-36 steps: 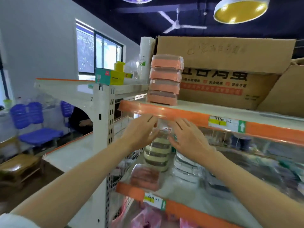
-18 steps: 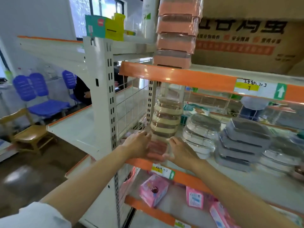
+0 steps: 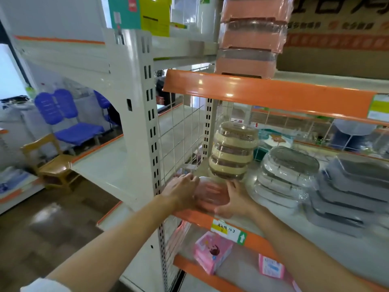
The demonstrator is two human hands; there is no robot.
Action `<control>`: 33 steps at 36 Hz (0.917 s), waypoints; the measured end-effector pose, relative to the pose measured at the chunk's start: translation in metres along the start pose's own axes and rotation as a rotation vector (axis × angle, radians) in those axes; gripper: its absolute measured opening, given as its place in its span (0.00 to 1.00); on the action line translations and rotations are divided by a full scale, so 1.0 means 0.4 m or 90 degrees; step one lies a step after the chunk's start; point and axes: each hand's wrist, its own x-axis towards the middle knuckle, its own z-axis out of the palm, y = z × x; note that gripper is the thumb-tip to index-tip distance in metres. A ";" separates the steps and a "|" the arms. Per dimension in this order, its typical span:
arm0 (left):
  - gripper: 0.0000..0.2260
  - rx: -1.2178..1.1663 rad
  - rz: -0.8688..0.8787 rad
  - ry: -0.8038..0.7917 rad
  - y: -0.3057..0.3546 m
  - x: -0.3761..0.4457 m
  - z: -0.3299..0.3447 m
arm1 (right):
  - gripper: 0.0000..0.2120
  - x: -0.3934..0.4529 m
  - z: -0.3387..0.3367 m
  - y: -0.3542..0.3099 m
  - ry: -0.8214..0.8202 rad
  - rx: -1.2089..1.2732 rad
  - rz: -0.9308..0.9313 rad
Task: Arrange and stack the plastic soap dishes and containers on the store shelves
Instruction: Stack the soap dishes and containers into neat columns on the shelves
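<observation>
The shelf [image 3: 280,224] was reached into by both arms, its orange front lip lying directly under the wrists. Above the hands, on the shelf overhead, a pink stack [image 3: 250,39] of wrapped dishes was stood at the front edge, probably so that like colours were kept in one column. To the right of the right hand, grey containers [image 3: 347,194] were nested in a low pile, and between these and that hand a pile of clear oval dishes [image 3: 286,178] was stacked; the nesting was presumably meant to save shelf room. Just beyond the fingertips of both hands a beige stack [image 3: 232,150] leaned slightly in its clear wrap, close to the wire side panel [image 3: 179,131], where it could be steadied.

The pink dish [image 3: 210,196], the piece in hand, was held low at the shelf's front left corner, in front of the beige stack's foot. It was cupped from either side: the left hand [image 3: 181,191] was laid against its left edge with fingers extended, and the right hand [image 3: 233,200] was curved round its right edge. Both hands were pressed on it rather than closed into fists, a two-sided grip suited to sliding or lifting a slippery wrapped piece squarely. Whether it was resting on the shelf or raised just off it could not be told.
</observation>
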 end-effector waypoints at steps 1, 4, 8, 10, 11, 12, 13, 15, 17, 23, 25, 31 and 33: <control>0.18 0.000 0.000 0.000 0.004 -0.003 -0.008 | 0.55 -0.005 -0.003 -0.005 0.014 -0.008 -0.002; 0.17 0.008 0.019 0.025 0.015 -0.011 -0.035 | 0.54 -0.031 -0.024 -0.020 0.053 -0.036 -0.017; 0.15 0.001 0.044 0.043 0.037 -0.036 -0.079 | 0.50 -0.094 -0.062 -0.027 0.109 -0.043 -0.059; 0.15 0.014 0.061 0.044 0.056 -0.055 -0.102 | 0.50 -0.136 -0.085 -0.031 0.112 -0.059 -0.077; 0.16 0.019 0.067 0.044 0.067 -0.068 -0.114 | 0.50 -0.161 -0.096 -0.034 0.108 -0.067 -0.085; 0.17 0.022 0.071 0.045 0.079 -0.082 -0.125 | 0.50 -0.187 -0.107 -0.038 0.101 -0.076 -0.093; 0.18 0.023 0.074 0.045 0.092 -0.097 -0.137 | 0.51 -0.213 -0.117 -0.043 0.097 -0.085 -0.100; 0.18 0.019 0.082 0.052 0.117 -0.130 -0.165 | 0.52 -0.268 -0.137 -0.052 0.089 -0.101 -0.113; 0.17 0.005 0.104 0.070 0.139 -0.164 -0.200 | 0.52 -0.324 -0.159 -0.066 0.100 -0.112 -0.136; 0.15 0.002 0.152 0.138 0.207 -0.242 -0.326 | 0.47 -0.468 -0.247 -0.118 0.170 -0.124 -0.193; 0.14 -0.007 0.162 0.172 0.225 -0.264 -0.370 | 0.45 -0.505 -0.278 -0.136 0.196 -0.124 -0.211; 0.14 0.001 0.182 0.242 0.251 -0.304 -0.514 | 0.45 -0.587 -0.391 -0.190 0.262 -0.132 -0.246; 0.13 -0.003 0.181 0.265 0.244 -0.298 -0.562 | 0.47 -0.598 -0.434 -0.203 0.283 -0.143 -0.253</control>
